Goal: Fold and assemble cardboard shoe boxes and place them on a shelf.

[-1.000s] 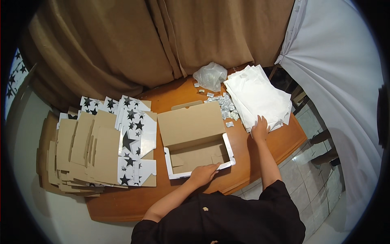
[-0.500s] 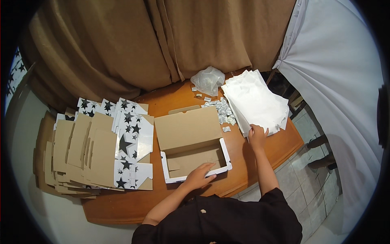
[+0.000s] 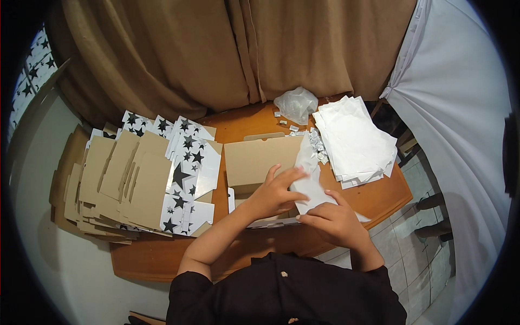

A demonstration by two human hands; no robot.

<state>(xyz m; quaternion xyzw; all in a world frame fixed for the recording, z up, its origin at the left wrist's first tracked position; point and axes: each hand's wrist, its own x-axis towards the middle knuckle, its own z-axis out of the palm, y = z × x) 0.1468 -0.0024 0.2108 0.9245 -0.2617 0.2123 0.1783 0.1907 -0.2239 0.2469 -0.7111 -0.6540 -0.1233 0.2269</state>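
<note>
The two bare hands meet over the wooden table (image 3: 187,262), just in from its near edge and a little right of the middle of that edge. The left forearm slants up and to the right from the dark shirt (image 3: 244,292), and the left hand (image 3: 273,192) reaches across the box with its fingers spread apart, their tips blurred against a white paper sheet (image 3: 316,187). I cannot tell whether those fingers pinch it.

The right arm is bent, its wrist turned inward, so the right hand (image 3: 333,219) points back toward the left one. Its fingers curl around the lower part of the sheet and grip it, with the forefinger lying straighter than the others.

The sheet rises narrow and creased between the hands, in front of the right side of the open cardboard box (image 3: 262,157), and one tip pokes out past the right wrist. The box's lid leans back toward the table's far edge; the hands hide much of its inside.

A paper stack (image 3: 355,141) lies by the far right corner, small packets (image 3: 318,143) just beside it. Flat cardboard pieces (image 3: 146,184) crowd the left end.
</note>
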